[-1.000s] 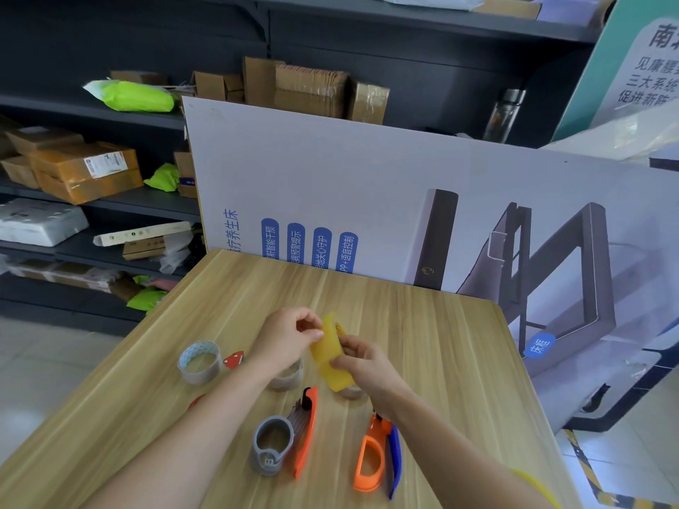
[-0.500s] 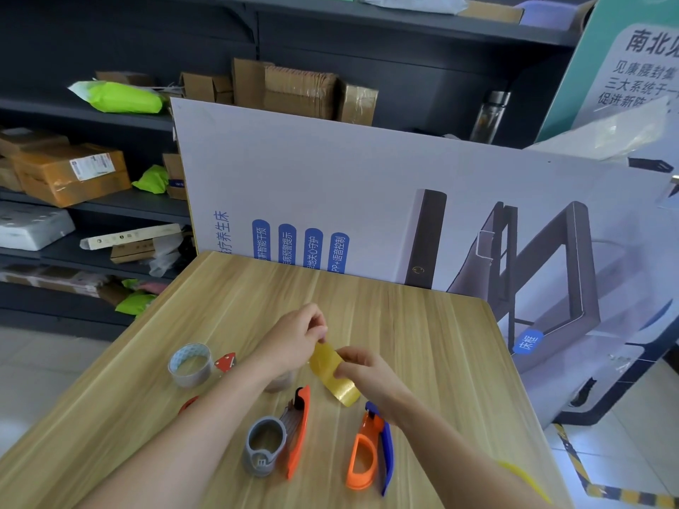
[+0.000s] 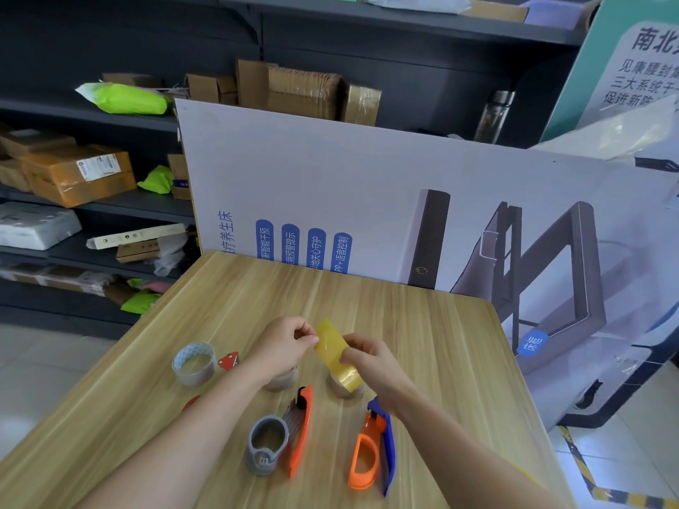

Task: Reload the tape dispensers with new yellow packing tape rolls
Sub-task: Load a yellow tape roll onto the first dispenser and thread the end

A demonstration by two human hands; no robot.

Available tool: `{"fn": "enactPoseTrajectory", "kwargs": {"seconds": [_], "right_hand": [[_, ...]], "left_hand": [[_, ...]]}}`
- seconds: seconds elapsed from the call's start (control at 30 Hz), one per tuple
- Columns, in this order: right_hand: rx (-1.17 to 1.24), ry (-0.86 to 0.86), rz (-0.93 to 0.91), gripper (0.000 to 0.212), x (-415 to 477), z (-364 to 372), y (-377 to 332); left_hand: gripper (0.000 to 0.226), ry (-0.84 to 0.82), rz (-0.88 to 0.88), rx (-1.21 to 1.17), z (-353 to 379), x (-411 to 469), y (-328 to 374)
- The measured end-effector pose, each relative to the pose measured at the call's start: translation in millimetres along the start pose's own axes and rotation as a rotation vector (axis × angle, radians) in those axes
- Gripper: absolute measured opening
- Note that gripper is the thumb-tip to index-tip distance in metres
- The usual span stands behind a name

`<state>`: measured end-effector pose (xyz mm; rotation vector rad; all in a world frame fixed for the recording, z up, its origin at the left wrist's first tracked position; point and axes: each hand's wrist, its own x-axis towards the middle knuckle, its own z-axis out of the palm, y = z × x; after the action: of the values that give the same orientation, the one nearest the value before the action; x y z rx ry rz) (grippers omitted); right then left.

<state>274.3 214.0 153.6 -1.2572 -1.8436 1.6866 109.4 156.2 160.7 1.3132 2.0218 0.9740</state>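
Pinching the yellow tape (image 3: 330, 345) from both sides, fingers curled: left hand (image 3: 281, 349) at its 9 o'clock edge, right hand (image 3: 371, 361) at 3 o'clock, close together above the table (image 3: 422, 343). Lying flat at 6 o'clock, an orange dispenser (image 3: 300, 442) with a grey core and, just beside it, an orange-and-blue dispenser (image 3: 372, 422). Standing at 9 o'clock, a clear roll (image 3: 194, 363). Partly hidden under the wrists, a second roll (image 3: 282, 380) and a third roll (image 3: 340, 390).

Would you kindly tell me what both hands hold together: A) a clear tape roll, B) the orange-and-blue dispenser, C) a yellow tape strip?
C: the left hand and the right hand both pinch the yellow tape strip above the table.
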Motion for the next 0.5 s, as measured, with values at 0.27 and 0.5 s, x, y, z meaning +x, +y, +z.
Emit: {"fn": "enactPoseTrajectory", "kwargs": {"seconds": [0.27,0.5], "right_hand": [[-0.044,0.014,-0.014,0.027,4,-2,0],[-0.021,0.115,0.088,0.016,8,-12,3]], "left_hand": [[0.018,0.088,0.176,0.323,11,-6,7],[0.038,-0.151,0.091,-0.172,9,-6,13]]}}
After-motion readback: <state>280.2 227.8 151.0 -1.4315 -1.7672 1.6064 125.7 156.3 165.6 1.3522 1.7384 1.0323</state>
